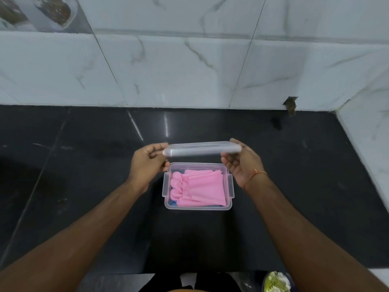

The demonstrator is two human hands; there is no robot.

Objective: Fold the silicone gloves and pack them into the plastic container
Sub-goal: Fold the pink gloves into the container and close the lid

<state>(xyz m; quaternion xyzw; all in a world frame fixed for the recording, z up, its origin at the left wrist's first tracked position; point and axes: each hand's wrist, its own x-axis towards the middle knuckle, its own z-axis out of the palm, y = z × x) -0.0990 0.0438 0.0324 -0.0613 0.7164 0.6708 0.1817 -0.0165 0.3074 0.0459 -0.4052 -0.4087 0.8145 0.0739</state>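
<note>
Above container w/ pink gloves: left hand & right hand grips pinch lid ends.

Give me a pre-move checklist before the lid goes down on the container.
1. Lid gripped at both ends by left hand and right hand: ok.
2. Pink gloves folded and inside the container: ok.
3. Glove material clear of the rim: looks ok, far edge partly hidden by the lid.
4. Side latches swung open: ok.
5. Lid lined up over the container: not ok, it sits behind and above it, tilted.
6. Blue item under the pink gloves fully inside: cannot tell.
</note>
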